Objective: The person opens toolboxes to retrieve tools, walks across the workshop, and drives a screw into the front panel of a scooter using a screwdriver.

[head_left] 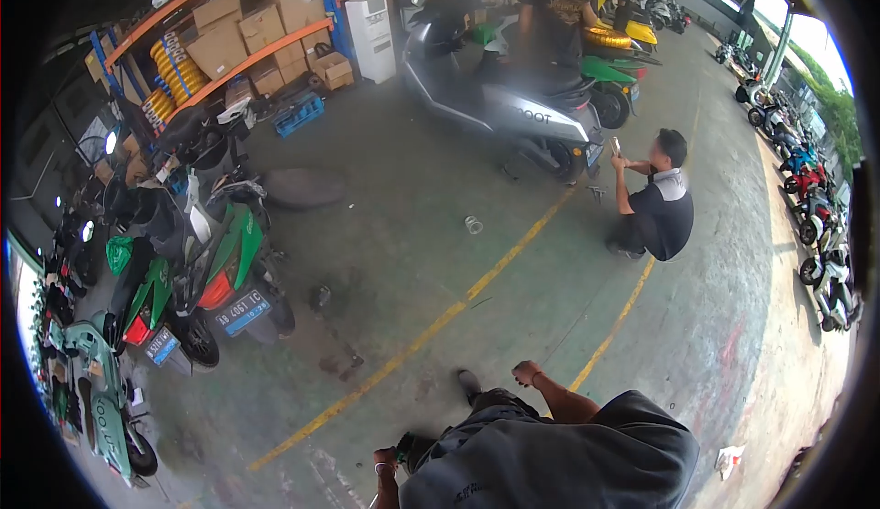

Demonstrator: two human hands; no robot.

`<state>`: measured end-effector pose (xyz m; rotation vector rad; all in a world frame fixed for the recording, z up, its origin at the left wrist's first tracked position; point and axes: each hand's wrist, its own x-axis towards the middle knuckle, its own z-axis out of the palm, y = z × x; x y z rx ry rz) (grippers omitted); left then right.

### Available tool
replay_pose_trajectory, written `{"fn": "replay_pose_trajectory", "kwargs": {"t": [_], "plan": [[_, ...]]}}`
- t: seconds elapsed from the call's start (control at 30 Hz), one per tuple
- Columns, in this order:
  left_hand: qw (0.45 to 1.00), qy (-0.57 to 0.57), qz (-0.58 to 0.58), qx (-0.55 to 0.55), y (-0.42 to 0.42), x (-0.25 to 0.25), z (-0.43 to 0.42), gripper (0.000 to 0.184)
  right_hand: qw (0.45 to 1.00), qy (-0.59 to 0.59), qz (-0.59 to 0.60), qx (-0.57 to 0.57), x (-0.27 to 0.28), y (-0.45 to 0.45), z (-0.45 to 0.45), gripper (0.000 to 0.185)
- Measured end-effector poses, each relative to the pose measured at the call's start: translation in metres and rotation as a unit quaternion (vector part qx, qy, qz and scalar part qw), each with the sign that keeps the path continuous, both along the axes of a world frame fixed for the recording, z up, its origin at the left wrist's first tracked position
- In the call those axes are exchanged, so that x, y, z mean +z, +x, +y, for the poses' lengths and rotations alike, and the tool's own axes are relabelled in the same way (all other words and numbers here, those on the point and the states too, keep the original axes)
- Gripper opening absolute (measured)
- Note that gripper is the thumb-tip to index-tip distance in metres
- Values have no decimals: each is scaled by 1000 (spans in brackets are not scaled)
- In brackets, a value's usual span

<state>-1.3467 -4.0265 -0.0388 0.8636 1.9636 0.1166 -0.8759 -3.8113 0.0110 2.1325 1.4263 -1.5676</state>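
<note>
My right hand [526, 373] hangs in front of my body above the floor, fingers curled into a loose fist, with nothing visible sticking out. A band circles that wrist. My left hand [385, 458] is low by my other side, with a pale band at the wrist. Its fingers are small and dark here, so their grip is unclear. One dark shoe [468, 382] shows between the hands. Neither hand touches a scooter. The nearest floor items are a small clear cup-like object [473, 225] and a dark lump [320, 298].
Green-and-black scooters [240, 243] stand left, a mint scooter [108, 417] behind them. Ahead is a silver-grey scooter [541, 120], with a person crouching [665, 202] and another standing [553, 14]. A shelf with cartons [225, 32], a blue crate [300, 115] and a scooter row [811, 197] line the sides.
</note>
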Motion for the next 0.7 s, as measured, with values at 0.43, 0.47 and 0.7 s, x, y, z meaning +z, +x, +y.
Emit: {"fn": "replay_pose_trajectory", "kwargs": {"t": [0.43, 0.47, 0.7], "plan": [[871, 32, 7, 490, -57, 86, -265, 34, 988, 16, 97, 117, 0, -322, -92, 20], [853, 43, 45, 519, -63, 81, -287, 34, 975, 21, 108, 193, 7, -362, -121, 20], [743, 70, 137, 651, -123, 123, -358, 29, 678, 25, 226, 699, 73, -622, -282, 52]]}}
